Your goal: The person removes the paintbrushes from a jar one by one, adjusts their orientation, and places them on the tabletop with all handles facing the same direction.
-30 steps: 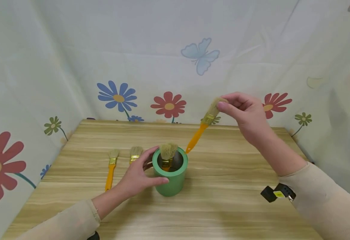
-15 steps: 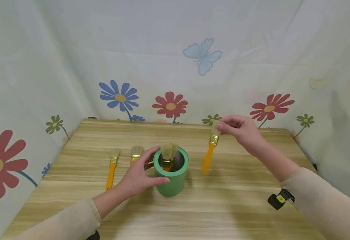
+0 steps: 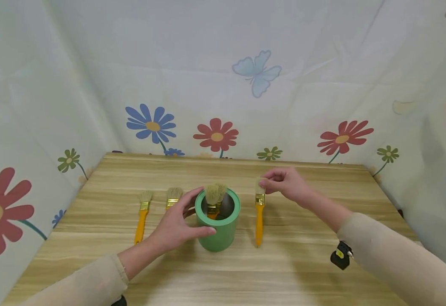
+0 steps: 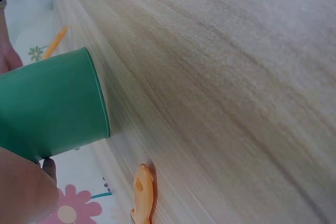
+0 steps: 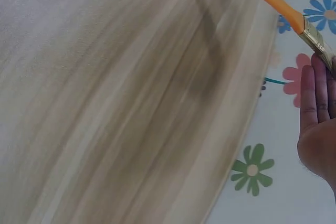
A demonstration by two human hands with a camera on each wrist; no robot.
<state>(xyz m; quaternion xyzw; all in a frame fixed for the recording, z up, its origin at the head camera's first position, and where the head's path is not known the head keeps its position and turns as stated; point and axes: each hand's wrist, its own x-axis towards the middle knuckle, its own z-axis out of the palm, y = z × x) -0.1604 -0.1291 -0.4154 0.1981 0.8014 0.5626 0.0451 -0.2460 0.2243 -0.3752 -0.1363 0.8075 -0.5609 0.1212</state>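
My left hand (image 3: 175,227) grips the side of a green can (image 3: 219,238) that stands upright on the wooden table, its thumb at the front. Two paintbrushes (image 3: 212,194) stand in the can, bristles up and leaning to the left wall. To the right of the can, my right hand (image 3: 293,187) pinches a paintbrush (image 3: 259,221) by its bristles, the orange handle pointing down toward the table. In the right wrist view the brush's gold ferrule (image 5: 316,40) shows by the fingertips. From the left wrist, the can's wall (image 4: 58,98) fills the left side.
Left of the can lie a paintbrush (image 3: 142,219) and another brush (image 3: 174,195) partly covered by my left hand. A cloth curtain (image 3: 169,76) printed with flowers and a butterfly rises behind the table's back edge (image 3: 303,161).
My right hand has come down and left, lowering its paintbrush beside the can, and the brush has swung from slanted to nearly straight. My left hand and the can have stayed in place.
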